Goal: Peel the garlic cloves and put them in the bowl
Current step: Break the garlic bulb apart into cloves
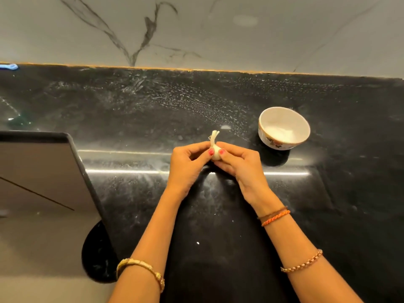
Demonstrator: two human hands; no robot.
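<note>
Garlic bulb (215, 152) (seemingly unpeeled) between hands (215, 165)

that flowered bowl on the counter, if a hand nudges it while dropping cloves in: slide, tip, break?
The bowl looks like glazed ceramic, so probably stiff and breakable if knocked off. It sits upright and looks empty, so likely light enough to slide on the polished black counter. Its base looks narrower than its rim, so a push at the rim might tip it.

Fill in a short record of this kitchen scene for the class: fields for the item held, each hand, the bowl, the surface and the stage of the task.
Item held: garlic bulb, unpeeled, stalk pointing away
Left hand: pinches the bulb
Right hand: pinches the bulb
Bowl: white, floral, right of the hands, no cloves visible inside
Surface: black countertop
Stage: peeling barely begun
</note>
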